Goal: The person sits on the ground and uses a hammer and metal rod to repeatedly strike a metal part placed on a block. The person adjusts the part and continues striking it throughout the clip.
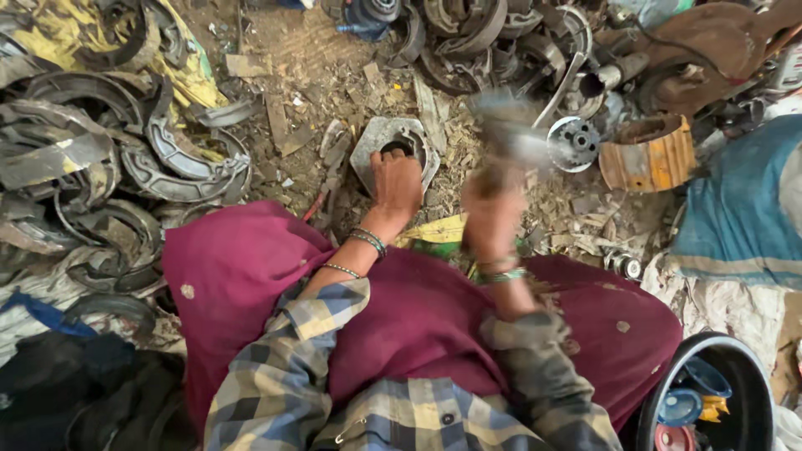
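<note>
My left hand (396,182) presses down on a grey metal plate (373,142) with a round dark hole, lying on the dirt floor in front of my knees. My right hand (493,209) is raised beside it, shut on the handle of a hammer (508,125) whose head is blurred by motion above and to the right of the plate. Bangles sit on both wrists. A maroon cloth (242,276) covers my lap, and checked sleeves cover my forearms.
Curved metal brake shoes (167,159) are heaped at the left. More scrap parts (501,42) pile at the top right, with a yellow rusty drum (648,154) and a small silver hub (573,142). A black tub (710,392) with blue parts stands at the bottom right.
</note>
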`<state>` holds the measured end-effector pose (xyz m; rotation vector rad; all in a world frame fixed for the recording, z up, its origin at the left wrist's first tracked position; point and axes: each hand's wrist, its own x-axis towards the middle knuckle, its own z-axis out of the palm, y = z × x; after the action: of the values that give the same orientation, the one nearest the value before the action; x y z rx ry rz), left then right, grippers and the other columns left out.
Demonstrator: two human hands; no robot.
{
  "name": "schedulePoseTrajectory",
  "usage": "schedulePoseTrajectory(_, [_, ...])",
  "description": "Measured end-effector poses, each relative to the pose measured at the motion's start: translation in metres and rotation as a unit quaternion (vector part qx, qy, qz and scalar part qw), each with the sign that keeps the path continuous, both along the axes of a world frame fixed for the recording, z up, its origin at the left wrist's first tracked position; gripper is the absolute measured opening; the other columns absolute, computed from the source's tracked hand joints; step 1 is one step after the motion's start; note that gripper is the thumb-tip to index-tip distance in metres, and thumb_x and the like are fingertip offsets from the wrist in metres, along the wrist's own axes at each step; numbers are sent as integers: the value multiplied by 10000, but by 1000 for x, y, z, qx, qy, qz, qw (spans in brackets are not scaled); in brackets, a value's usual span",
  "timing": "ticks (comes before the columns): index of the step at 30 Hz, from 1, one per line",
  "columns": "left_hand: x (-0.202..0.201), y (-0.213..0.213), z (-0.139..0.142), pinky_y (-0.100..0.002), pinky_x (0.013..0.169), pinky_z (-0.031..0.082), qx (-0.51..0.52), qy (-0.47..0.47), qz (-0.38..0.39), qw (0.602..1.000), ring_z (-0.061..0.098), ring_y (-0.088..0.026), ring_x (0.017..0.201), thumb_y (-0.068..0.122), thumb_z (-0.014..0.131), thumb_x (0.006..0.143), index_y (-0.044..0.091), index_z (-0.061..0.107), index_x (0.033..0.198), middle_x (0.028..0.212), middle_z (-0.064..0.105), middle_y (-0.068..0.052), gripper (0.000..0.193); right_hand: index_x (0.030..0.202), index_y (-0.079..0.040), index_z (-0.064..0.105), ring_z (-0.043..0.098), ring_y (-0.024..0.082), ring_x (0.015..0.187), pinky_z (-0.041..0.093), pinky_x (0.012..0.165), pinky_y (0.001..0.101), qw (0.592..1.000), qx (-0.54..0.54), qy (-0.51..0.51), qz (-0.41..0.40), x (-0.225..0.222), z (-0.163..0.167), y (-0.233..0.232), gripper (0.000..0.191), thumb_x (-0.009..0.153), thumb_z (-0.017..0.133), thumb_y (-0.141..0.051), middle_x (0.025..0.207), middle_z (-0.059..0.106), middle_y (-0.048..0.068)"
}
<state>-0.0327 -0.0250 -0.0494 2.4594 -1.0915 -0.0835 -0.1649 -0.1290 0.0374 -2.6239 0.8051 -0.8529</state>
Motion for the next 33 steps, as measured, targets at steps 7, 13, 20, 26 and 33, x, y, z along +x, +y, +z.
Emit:
schedulePoseTrajectory(7, [4,4,7,-482,876,425,7,2,-12,1000,662,-353,908,81,719,695,41,770,827,932,695,-210,147,1143,-23,534,676,191,610,585,523,331,933,345,-21,-102,-22,-11,0,364,862,737,-131,834,701,109])
schedulePoseTrajectory(13, [1,4,12,-482,884,422,12,14,-4,1000,662,-345,916,152,772,695,25,770,850,949,695,-207,200,1133,-15,544,658,115,462,586,476,309,886,-49,-460,-38,-28,132,-59,307,891,722,-81,846,735,150])
schedulePoseTrajectory(20, [1,1,8,-475,907,414,6,0,-12,1000,665,-321,907,178,793,691,16,775,876,949,697,-208,247,1179,11,530,649,207,577,589,521,380,996,41,-3,-77,-30,-3,-16,378,894,710,-162,854,689,159])
schedulePoseTrajectory(26, [5,-1,5,-506,895,407,16,-41,17,999,664,-334,905,153,764,693,76,785,823,928,697,-182,153,1150,20,548,677,280,652,568,587,419,970,216,94,-60,-33,-49,1,407,887,787,-181,822,714,187])
schedulePoseTrajectory(33, [1,2,4,-495,908,410,0,-1,13,1000,662,-338,910,240,787,712,39,777,819,929,698,-198,228,1219,-37,577,662,233,814,658,791,377,914,-77,-398,-7,-48,114,-52,357,960,806,-124,1052,620,131])
